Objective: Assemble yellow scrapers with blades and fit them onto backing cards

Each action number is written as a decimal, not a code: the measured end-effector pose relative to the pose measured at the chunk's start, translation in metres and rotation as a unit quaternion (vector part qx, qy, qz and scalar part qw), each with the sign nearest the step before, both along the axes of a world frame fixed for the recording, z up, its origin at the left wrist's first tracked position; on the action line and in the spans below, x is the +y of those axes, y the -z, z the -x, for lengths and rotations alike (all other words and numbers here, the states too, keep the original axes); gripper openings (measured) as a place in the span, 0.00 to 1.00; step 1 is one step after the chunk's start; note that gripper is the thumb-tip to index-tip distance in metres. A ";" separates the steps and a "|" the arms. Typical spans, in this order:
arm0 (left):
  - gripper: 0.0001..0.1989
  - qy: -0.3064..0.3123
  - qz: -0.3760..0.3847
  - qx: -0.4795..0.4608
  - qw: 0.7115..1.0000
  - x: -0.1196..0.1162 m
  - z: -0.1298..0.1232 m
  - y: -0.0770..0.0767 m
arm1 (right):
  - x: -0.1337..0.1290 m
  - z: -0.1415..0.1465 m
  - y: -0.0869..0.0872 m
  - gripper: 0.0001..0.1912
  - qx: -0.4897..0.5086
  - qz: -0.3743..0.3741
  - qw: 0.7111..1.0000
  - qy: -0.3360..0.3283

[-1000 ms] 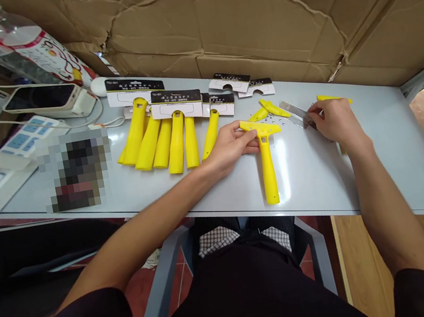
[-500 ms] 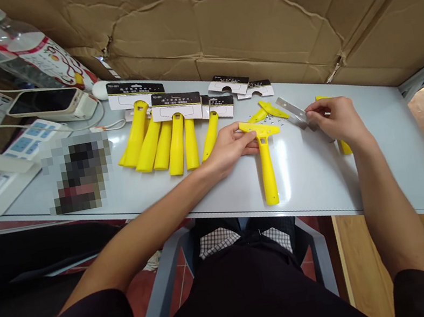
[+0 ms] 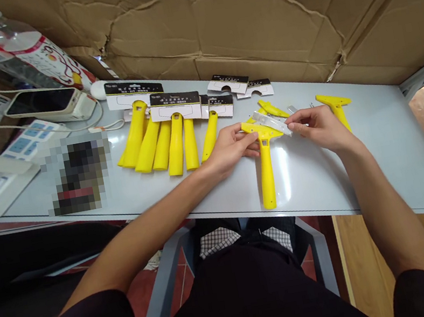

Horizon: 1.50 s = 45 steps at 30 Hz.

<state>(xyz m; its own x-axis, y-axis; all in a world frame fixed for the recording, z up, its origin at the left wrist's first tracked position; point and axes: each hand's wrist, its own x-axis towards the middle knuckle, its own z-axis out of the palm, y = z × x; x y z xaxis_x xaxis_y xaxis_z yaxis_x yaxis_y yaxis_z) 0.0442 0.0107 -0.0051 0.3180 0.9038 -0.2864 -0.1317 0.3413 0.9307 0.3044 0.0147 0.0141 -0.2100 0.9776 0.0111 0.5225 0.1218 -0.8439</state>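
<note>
My left hand grips a yellow scraper handle by its wide head, with the grip part pointing down toward me. Between the fingertips of my right hand is the end of a flat metal blade plate. The plate lies along the top edge of the handle's head, or just above it; whether they touch I cannot tell. Loose yellow head pieces lie behind it, partly covered by the plate. Another yellow scraper handle rests beyond my right hand.
Several yellow handles with black-and-white cards lie to the left. Two more cards sit at the back. A phone, a power strip and bottles crowd the far left. Cardboard walls the back.
My right hand has moved left with the blade plate, bringing it to the head of the scraper handle. The handle on the right shows more fully. My left hand keeps its hold.
</note>
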 end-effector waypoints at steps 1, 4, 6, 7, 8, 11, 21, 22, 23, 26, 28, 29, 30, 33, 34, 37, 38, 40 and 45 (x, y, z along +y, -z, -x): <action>0.05 0.003 -0.002 0.001 1.000 0.000 0.000 0.001 | 0.000 0.000 0.000 0.11 0.002 0.001 1.000 0.000; 0.07 0.017 -0.012 0.002 1.000 0.001 0.001 0.003 | 0.000 0.002 -0.001 0.11 0.011 0.003 1.000 -0.006; 0.10 0.033 -0.018 0.003 0.999 0.001 0.002 0.006 | -0.001 0.005 0.000 0.11 0.018 0.002 1.000 -0.016; 0.11 0.040 -0.021 0.005 0.999 0.001 0.002 0.007 | -0.001 0.006 0.000 0.11 0.022 0.002 1.000 -0.022; 0.12 0.046 -0.023 0.007 0.999 0.001 0.002 0.007 | -0.002 0.008 0.000 0.12 0.026 0.001 0.999 -0.026; 0.13 0.052 -0.030 0.012 0.998 0.001 0.002 0.009 | -0.003 0.013 0.000 0.11 0.027 -0.003 0.999 -0.033; 0.12 0.053 -0.037 0.005 0.998 0.000 0.002 0.007 | -0.003 0.016 0.001 0.10 0.013 0.000 1.000 -0.020; 0.12 0.054 -0.037 0.004 0.998 0.000 0.002 0.007 | -0.003 0.016 0.001 0.10 0.016 0.001 1.000 -0.023; 0.12 0.055 -0.037 0.002 0.998 0.000 0.002 0.007 | -0.003 0.016 0.001 0.09 0.019 0.004 0.999 -0.025; 0.12 0.056 -0.035 -0.003 0.998 0.001 0.002 0.009 | -0.004 0.016 0.000 0.10 0.031 0.024 0.999 -0.031; 0.12 0.056 -0.033 -0.004 0.998 0.000 0.002 0.010 | -0.005 0.016 0.001 0.10 0.038 0.033 0.998 -0.037; 0.12 0.055 -0.032 -0.003 0.998 0.000 0.002 0.010 | -0.005 0.016 0.001 0.10 0.039 0.035 0.998 -0.039; 0.12 0.054 -0.032 -0.003 0.998 0.000 0.002 0.010 | -0.006 0.016 0.002 0.10 0.040 0.034 0.998 -0.040; 0.12 0.050 -0.029 -0.005 0.998 -0.001 0.001 0.009 | -0.006 0.016 0.002 0.10 0.038 0.031 0.998 -0.034; 0.12 0.048 -0.027 -0.004 0.998 -0.001 0.001 0.008 | -0.006 0.016 0.002 0.10 0.038 0.031 0.998 -0.032; 0.09 0.036 -0.010 0.001 0.999 -0.001 0.000 0.003 | -0.007 0.017 0.001 0.10 0.041 0.031 0.998 -0.029; 0.08 0.031 -0.002 0.003 1.000 -0.001 -0.001 0.001 | -0.007 0.018 0.000 0.09 0.041 0.030 0.998 -0.028; 0.07 0.020 0.016 0.002 1.000 -0.001 -0.001 -0.001 | -0.008 0.019 0.000 0.09 0.041 0.030 0.998 -0.026; 0.10 0.000 0.038 0.000 0.999 0.000 -0.003 -0.003 | -0.008 0.021 -0.002 0.10 0.038 0.035 0.998 -0.022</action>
